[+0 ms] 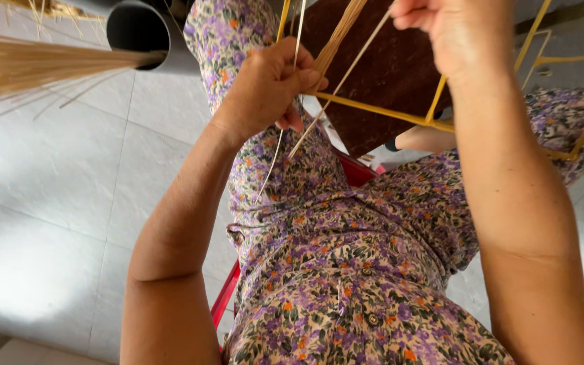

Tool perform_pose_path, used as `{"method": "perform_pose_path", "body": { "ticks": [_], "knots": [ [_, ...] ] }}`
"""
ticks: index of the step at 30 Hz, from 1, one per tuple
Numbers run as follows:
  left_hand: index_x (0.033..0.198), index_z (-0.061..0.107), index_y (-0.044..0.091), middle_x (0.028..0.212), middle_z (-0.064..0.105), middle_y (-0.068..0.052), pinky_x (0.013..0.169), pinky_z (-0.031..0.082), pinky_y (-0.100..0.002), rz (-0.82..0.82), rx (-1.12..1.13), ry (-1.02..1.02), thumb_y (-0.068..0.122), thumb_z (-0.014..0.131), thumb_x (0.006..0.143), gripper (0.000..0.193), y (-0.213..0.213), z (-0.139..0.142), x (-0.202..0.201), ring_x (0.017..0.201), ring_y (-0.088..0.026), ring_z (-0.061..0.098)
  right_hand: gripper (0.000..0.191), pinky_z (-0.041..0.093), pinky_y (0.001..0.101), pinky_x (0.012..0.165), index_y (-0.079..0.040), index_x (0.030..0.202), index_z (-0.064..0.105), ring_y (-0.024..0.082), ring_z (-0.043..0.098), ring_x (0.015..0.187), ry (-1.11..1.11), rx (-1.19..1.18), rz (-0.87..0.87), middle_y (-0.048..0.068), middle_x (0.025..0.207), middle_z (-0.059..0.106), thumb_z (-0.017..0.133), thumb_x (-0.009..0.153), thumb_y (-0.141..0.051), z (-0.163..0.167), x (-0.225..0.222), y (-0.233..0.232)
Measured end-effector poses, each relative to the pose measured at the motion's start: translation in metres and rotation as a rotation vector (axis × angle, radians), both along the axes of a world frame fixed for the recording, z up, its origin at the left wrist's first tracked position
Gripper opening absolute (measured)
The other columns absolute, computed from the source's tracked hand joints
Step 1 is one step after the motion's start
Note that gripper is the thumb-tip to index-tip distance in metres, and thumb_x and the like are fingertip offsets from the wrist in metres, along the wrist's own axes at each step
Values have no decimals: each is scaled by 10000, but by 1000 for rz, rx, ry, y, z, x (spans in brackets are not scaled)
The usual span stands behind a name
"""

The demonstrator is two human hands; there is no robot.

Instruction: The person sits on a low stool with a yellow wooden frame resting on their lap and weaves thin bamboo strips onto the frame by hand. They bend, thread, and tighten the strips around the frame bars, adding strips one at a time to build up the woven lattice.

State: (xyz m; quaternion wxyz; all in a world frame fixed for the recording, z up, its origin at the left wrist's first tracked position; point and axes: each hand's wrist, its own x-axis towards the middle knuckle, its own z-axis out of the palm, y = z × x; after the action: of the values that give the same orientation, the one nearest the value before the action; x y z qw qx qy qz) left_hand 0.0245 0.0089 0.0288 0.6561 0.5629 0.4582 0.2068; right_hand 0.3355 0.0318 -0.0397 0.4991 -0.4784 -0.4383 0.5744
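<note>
Far on the left, a big bunch of thin pale straw sticks (28, 64) pokes out of a dark grey round pipe (140, 30) that stands on the floor of big light grey tiles (55, 196). These sticks are well apart from the hands and look like spare ones not used yet. Next comes the person's left hand (268, 84). It is closed tight, and it pinches a few pale thin cane strips (336, 40) against a thin yellow metal frame (380, 109). 2 loose ends of strip hang down from this hand over the lap. The lap is covered by a purple flowery dress (346, 257), and a bit of a red seat (228, 297) shows under it. Behind the strips is a dark brown flat board (393, 67), which rests on the yellow frame, just above the knees. Moving right, 1 long strip runs slanting up from the left hand to the right hand (451, 30). The right hand is at the top edge, closed on the upper end of that strip and pulling it straight, though its fingertips are partly cut off from view. More yellow bars of the frame show at the far right. Only a few strips are on the frame, and no woven part can be seen, so the work seems near its start, with most of it left to do.
</note>
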Motion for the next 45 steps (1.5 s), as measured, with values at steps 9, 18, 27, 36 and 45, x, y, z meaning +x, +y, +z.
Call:
{"method": "perform_pose_path", "body": {
  "ticks": [9, 18, 27, 36, 45],
  "knots": [
    [1015, 594, 29, 834, 792, -66, 361, 512, -212, 22, 42, 33, 138, 648, 1046, 126, -4, -4, 1, 492, -104, 719, 188, 639, 308, 727, -10, 1132, 702, 186, 754, 821, 85, -147, 94, 90, 990, 723, 722, 1110, -196, 23, -79, -37],
    [1006, 613, 43, 745, 738, -42, 378, 537, -207, 56, 91, 91, 137, 659, 1047, 113, -10, -11, 0, 493, -89, 716, 146, 656, 321, 819, 11, 1167, 698, 206, 761, 910, 50, -78, 152, 103, 1042, 728, 691, 1177, -135, 17, -86, -50],
    [1054, 546, 15, 810, 782, -63, 358, 510, -215, 157, 84, 55, 91, 690, 1014, 168, -13, -4, 11, 475, -93, 684, 168, 650, 291, 763, -3, 1237, 600, 168, 759, 899, -50, -34, 79, 54, 1097, 720, 620, 1111, -112, 51, -83, -53],
    [1146, 727, 71, 831, 795, -51, 386, 498, -187, 64, -37, 66, 88, 616, 1023, 166, 0, 0, 9, 462, -42, 626, 292, 613, 346, 847, -2, 1335, 575, 231, 723, 982, -421, 130, 100, 151, 1208, 690, 616, 1071, -118, 40, -106, -147],
    [1086, 735, 42, 844, 770, -49, 405, 509, -180, -28, -98, 60, 96, 584, 1026, 172, 5, 4, 5, 494, -50, 654, 141, 380, 499, 1225, -81, 1155, 662, 359, 482, 1442, -832, 729, -8, 116, 1375, 658, 722, 1030, -111, -22, -117, -63]
  ]
}}
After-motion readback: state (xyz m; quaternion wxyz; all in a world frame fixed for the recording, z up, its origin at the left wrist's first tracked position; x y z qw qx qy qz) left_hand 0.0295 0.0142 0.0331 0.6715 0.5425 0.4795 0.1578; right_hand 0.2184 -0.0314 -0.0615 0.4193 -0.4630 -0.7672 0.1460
